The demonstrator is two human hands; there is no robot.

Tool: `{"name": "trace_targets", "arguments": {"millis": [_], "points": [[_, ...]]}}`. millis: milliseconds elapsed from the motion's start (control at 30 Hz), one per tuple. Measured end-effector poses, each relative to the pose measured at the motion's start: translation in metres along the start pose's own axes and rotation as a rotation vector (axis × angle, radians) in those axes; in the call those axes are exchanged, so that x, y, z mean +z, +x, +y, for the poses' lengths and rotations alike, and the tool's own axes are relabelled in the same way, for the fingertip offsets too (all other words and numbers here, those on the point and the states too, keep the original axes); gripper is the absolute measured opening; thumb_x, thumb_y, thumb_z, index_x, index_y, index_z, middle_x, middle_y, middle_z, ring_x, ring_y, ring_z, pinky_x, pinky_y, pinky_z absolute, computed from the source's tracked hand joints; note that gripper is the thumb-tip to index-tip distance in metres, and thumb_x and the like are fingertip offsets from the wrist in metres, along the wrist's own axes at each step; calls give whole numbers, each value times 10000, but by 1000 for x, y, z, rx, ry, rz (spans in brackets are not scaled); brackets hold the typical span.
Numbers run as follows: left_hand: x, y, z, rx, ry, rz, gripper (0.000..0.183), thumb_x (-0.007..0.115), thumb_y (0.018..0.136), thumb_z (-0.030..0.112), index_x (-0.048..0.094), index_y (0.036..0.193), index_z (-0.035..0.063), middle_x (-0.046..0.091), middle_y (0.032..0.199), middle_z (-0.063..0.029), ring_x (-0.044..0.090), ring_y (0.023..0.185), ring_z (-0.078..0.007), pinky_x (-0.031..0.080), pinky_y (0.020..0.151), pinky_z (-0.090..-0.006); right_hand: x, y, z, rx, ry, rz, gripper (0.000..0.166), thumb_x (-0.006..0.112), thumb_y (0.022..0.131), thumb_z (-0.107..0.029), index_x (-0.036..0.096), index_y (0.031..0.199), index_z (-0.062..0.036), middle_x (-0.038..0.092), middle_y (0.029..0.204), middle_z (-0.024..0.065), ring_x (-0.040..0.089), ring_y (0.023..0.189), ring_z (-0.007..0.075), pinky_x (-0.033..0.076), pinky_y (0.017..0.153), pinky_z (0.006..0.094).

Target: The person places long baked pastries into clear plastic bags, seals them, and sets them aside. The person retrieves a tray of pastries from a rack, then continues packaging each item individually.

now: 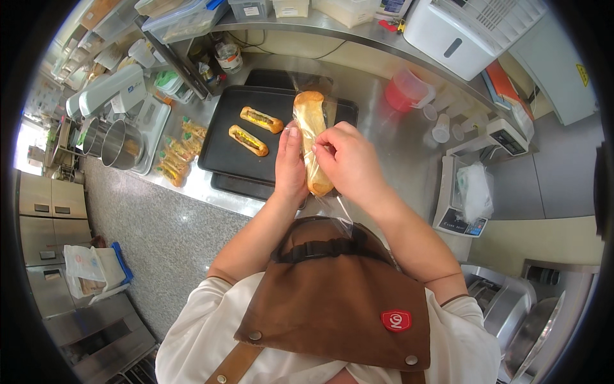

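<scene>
A long bread roll (309, 139) in a clear plastic bag is held upright between my hands, above the right part of a black baking tray (225, 165). My left hand (290, 163) grips the roll's left side, thumb along it. The fingertips of my right hand (348, 161) pinch the plastic at the roll's right side. The bag's loose end (343, 213) hangs down towards my apron. Two filled rolls lie on the tray, an upper one (261, 119) and a lower one (248, 140), with yellow and green filling showing.
Several bagged rolls (172, 165) lie left of the tray. Beyond them stands a stand mixer (115, 96) with a steel bowl (120, 144). A red plastic jug (405, 91) stands at the back right, a scale (448, 192) nearer. A steel shelf (374, 41) overhangs the back.
</scene>
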State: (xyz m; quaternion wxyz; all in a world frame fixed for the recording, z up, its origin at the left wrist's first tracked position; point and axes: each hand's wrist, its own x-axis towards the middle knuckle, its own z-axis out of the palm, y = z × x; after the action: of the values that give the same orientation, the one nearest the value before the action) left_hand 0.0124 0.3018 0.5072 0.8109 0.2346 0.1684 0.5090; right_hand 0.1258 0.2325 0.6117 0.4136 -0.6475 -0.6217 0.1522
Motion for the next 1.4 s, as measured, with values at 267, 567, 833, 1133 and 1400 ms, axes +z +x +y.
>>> {"name": "trace_targets", "arguments": {"millis": [267,567,833,1133,1400], "points": [[12,-8,29,-181,240,37,709,675,1032,389,334,1552,48,567,1374,-124,612,1207,-211,513,1017,-363,-6,-4,7,-91,-80,-23,108,721,880,-126,681,910,-29,645,944,134,673,821,368,561,749,454],[17,-4,25,-84,211,84,668,682,1001,142,308,1541,18,603,1295,-150,643,1140,-219,557,944,-360,-9,-14,5,-69,-20,-40,112,727,902,-120,699,970,-35,643,953,124,669,829,326,555,737,413],[12,2,15,-26,227,183,579,657,1006,115,360,1490,4,637,1236,-152,683,1033,-213,585,861,-346,-4,-18,16,25,108,144,188,730,912,-114,664,1075,-47,654,966,124,680,839,315,561,728,407],[24,4,8,84,317,239,586,655,1036,188,351,1502,1,630,1248,-139,657,1054,-192,561,893,-331,10,-39,28,-4,-221,-12,306,818,849,-270,639,966,-51,607,1046,141,664,895,351,552,740,447],[16,24,13,189,267,271,613,625,1056,211,315,1540,-1,584,1331,-142,616,1145,-201,537,959,-344,8,-57,42,-2,-111,15,265,799,887,-254,646,909,-39,645,1210,179,677,939,374,557,791,436]]}}
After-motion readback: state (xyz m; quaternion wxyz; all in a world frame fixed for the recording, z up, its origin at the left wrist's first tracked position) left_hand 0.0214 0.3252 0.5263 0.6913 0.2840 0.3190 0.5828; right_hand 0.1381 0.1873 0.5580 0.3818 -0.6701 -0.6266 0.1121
